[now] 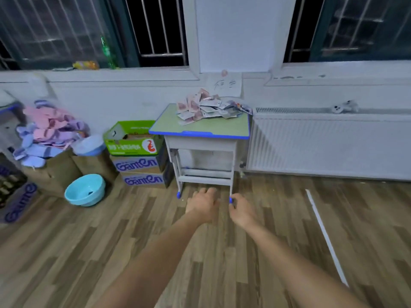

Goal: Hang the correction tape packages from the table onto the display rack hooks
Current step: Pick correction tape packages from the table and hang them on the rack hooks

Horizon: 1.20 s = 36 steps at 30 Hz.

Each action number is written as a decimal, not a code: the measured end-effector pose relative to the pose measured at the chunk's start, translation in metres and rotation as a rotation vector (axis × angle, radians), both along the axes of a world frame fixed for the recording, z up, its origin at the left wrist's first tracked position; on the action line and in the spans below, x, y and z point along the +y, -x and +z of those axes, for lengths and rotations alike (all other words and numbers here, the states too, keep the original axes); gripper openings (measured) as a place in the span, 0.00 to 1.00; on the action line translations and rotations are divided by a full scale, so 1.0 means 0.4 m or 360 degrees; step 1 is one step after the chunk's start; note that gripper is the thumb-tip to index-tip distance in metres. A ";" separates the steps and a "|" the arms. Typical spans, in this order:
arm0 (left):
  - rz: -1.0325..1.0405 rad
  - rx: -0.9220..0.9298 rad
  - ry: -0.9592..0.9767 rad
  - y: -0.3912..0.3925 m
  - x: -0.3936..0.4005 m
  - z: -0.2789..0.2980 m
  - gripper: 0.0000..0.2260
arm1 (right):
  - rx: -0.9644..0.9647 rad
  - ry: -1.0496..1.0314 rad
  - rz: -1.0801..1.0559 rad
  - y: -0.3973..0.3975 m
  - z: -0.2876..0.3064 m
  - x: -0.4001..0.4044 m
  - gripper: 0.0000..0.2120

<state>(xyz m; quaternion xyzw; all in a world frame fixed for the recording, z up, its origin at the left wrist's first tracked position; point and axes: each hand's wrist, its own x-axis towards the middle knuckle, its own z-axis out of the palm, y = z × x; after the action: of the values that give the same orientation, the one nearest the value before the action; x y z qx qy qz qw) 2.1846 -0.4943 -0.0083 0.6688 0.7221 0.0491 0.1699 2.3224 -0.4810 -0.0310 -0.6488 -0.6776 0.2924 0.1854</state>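
A loose pile of correction tape packages (206, 106), pink and white, lies at the back of a small table (213, 130) with a green top and blue edge. The table stands against the wall ahead of me. My left hand (203, 204) and my right hand (241, 210) are stretched out in front of me over the wooden floor, below and short of the table. Both hold nothing, with fingers loosely bent. No display rack or hooks are in view.
Stacked cardboard boxes (139, 161) stand left of the table, with a light blue basin (85, 190) on the floor. A heap of pink and purple items (49, 132) tops more boxes at far left. A white radiator (329, 143) lines the wall at right.
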 end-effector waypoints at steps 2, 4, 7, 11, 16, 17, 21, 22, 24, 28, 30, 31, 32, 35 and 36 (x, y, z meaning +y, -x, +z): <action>0.0072 -0.0025 -0.0051 0.042 0.105 0.011 0.19 | -0.0010 -0.0029 0.0053 0.038 0.013 0.119 0.17; 0.0153 -0.0065 -0.0086 0.079 0.195 0.016 0.21 | -0.0037 -0.0032 0.0072 0.067 0.021 0.228 0.17; 0.0213 -0.0075 -0.0137 0.133 0.316 -0.001 0.23 | -0.0089 -0.0060 0.0092 0.109 0.018 0.362 0.17; 0.0289 -0.0093 -0.0089 0.213 0.500 -0.030 0.24 | -0.0103 -0.0032 0.0145 0.191 0.003 0.551 0.18; 0.0234 -0.0046 -0.0064 0.348 0.766 -0.036 0.22 | -0.0070 -0.0005 0.0107 0.317 -0.010 0.788 0.18; 0.0215 -0.0031 -0.0047 0.375 0.820 -0.030 0.23 | -0.0084 0.0014 0.0101 0.341 -0.007 0.833 0.18; 0.0118 0.0044 -0.0066 0.473 1.015 0.005 0.25 | -0.0076 0.0011 0.0063 0.417 0.002 1.015 0.17; 0.0112 0.0052 -0.0060 0.490 1.057 0.009 0.26 | -0.0056 0.0041 0.0050 0.428 0.005 1.053 0.18; 0.0097 0.0071 -0.0058 0.518 1.135 0.009 0.26 | -0.0042 0.0062 0.0041 0.446 0.002 1.131 0.19; 0.0093 0.0102 -0.0052 0.553 1.301 -0.007 0.27 | -0.0057 0.0060 -0.0003 0.466 -0.010 1.304 0.19; 0.0105 0.0108 -0.0055 0.561 1.388 -0.018 0.27 | -0.0061 0.0056 -0.0001 0.470 -0.021 1.399 0.19; 0.0106 0.0119 -0.0055 0.565 1.436 -0.023 0.27 | -0.0060 0.0050 -0.0002 0.472 -0.025 1.454 0.19; 0.0104 0.0127 -0.0048 0.570 1.487 -0.027 0.28 | -0.0047 0.0053 -0.0011 0.474 -0.029 1.507 0.19; 0.0124 0.0118 -0.0010 0.581 1.629 -0.038 0.27 | 0.0012 0.0063 -0.0008 0.482 -0.032 1.663 0.20; 0.0144 0.0106 -0.0001 0.584 1.672 -0.037 0.27 | 0.0034 0.0066 -0.0011 0.486 -0.032 1.710 0.20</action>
<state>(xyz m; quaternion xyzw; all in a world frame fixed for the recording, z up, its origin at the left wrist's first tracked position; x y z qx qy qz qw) 1.9508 0.1744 -0.0231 0.6368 0.7569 0.0345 0.1432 2.1279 0.2029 -0.0436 -0.6516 -0.6672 0.3126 0.1802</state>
